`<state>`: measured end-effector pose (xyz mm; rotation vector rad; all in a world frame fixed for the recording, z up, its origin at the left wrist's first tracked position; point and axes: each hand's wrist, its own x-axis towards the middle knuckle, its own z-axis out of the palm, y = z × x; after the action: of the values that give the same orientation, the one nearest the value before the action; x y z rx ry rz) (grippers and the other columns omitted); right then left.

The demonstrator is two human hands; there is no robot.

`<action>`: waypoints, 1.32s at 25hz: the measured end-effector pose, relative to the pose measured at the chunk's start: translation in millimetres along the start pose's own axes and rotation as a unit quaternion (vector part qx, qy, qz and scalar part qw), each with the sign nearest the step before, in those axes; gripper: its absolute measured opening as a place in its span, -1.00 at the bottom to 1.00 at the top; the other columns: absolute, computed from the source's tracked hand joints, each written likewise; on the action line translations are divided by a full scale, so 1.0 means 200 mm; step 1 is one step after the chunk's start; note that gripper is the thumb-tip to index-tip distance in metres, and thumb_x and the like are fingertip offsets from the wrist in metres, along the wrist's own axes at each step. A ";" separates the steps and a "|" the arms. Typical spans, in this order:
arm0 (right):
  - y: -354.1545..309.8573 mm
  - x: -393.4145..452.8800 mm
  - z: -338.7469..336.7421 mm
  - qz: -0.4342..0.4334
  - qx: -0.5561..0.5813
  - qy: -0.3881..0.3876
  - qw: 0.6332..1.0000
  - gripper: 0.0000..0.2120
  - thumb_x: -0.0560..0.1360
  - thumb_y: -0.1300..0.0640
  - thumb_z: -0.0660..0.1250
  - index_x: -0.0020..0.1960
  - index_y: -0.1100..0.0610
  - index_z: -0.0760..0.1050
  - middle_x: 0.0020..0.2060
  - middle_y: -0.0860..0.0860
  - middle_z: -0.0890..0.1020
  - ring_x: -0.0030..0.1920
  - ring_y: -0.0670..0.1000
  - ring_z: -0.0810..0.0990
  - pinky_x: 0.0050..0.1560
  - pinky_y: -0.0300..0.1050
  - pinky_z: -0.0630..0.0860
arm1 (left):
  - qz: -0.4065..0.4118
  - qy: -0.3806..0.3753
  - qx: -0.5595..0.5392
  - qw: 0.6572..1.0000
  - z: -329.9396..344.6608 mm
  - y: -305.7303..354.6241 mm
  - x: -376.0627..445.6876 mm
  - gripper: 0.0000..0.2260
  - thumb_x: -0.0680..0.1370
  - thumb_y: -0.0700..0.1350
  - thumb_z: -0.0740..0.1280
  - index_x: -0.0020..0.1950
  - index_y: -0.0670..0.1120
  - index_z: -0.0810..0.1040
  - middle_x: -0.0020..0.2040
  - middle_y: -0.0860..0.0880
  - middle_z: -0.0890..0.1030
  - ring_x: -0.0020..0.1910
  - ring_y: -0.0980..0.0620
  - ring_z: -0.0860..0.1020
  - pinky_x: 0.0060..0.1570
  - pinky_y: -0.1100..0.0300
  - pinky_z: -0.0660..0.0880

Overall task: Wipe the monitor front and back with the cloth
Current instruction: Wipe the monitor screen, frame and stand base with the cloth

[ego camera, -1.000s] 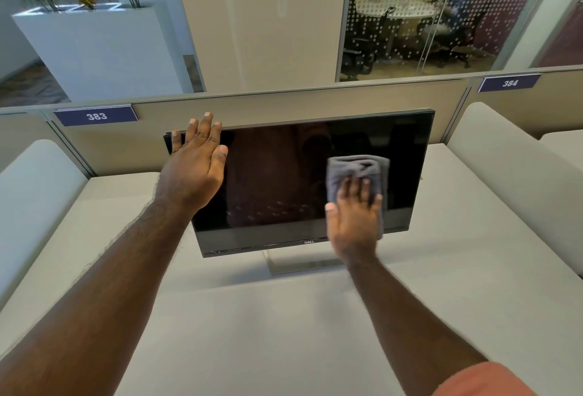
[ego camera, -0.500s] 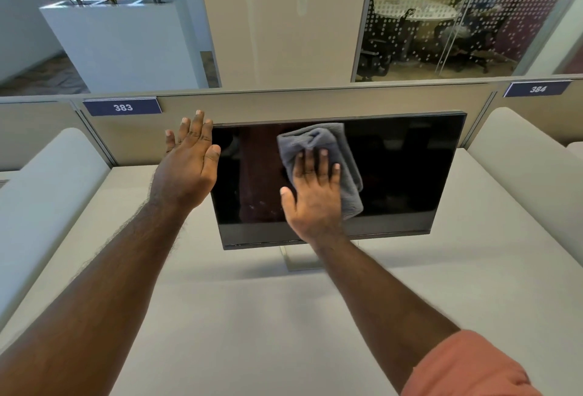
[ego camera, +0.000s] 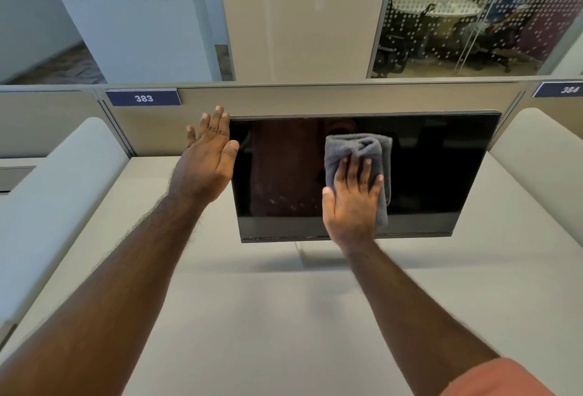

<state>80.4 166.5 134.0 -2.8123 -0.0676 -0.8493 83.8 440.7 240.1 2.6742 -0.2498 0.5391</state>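
Monitor upright on the surface, braced at its left edge by the open left hand, right hand flat, pressing the grey cloth mid-screen: best wiped with even overlapping passes, light pressure, brace kept firm

A dark, switched-off monitor is stood upright on its stand, with a bunched grey cloth pressed against its screen.
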 end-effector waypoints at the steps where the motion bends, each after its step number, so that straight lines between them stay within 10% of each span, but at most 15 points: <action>1: -0.02 0.05 -0.02 -0.002 0.009 0.010 1.000 -0.34 0.60 -0.11 0.02 0.59 0.16 -0.04 0.59 0.15 -0.04 0.58 0.19 -0.13 0.52 0.31 -0.13 | 0.001 0.001 -0.014 1.000 0.00 0.00 0.00 -0.47 0.65 0.07 -0.12 0.60 -0.05 -0.05 0.61 0.03 -0.09 0.55 0.12 -0.19 0.49 0.10 -0.28; 10: -0.53 0.03 0.11 -0.216 0.060 -0.001 0.975 -0.34 0.57 -0.07 0.12 0.60 0.11 0.03 0.60 0.06 0.02 0.59 0.11 -0.10 0.53 0.26 -0.08 | 0.002 -0.004 -0.128 0.992 0.02 -0.06 -0.04 -0.47 0.65 0.06 -0.07 0.60 -0.08 -0.02 0.60 0.02 -0.03 0.57 0.09 -0.12 0.54 0.02 -0.15; 18: -0.39 -0.47 0.38 -0.220 0.032 -0.130 0.966 -0.38 0.58 -0.03 0.10 0.59 0.08 0.05 0.59 0.00 0.08 0.59 0.03 -0.09 0.51 0.23 0.05 | -0.044 -0.011 -0.242 0.969 0.16 -0.08 -0.14 -0.47 0.64 0.10 -0.05 0.61 -0.01 -0.01 0.60 0.07 0.03 0.57 0.11 -0.06 0.54 0.01 -0.04; 33: -0.61 -0.33 0.36 -0.200 0.065 -0.101 0.972 -0.38 0.60 -0.04 0.08 0.60 0.09 0.01 0.59 0.04 0.02 0.59 0.06 -0.09 0.55 0.15 -0.12 | -0.109 -0.017 -0.354 0.929 0.18 -0.06 -0.18 -0.48 0.63 0.12 -0.02 0.59 0.03 0.11 0.56 0.13 0.13 0.56 0.14 0.03 0.47 0.26 0.02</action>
<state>52.1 301.2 61.2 -2.7896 -0.7146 -0.5966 66.0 440.4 191.5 1.9726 -0.1203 0.2596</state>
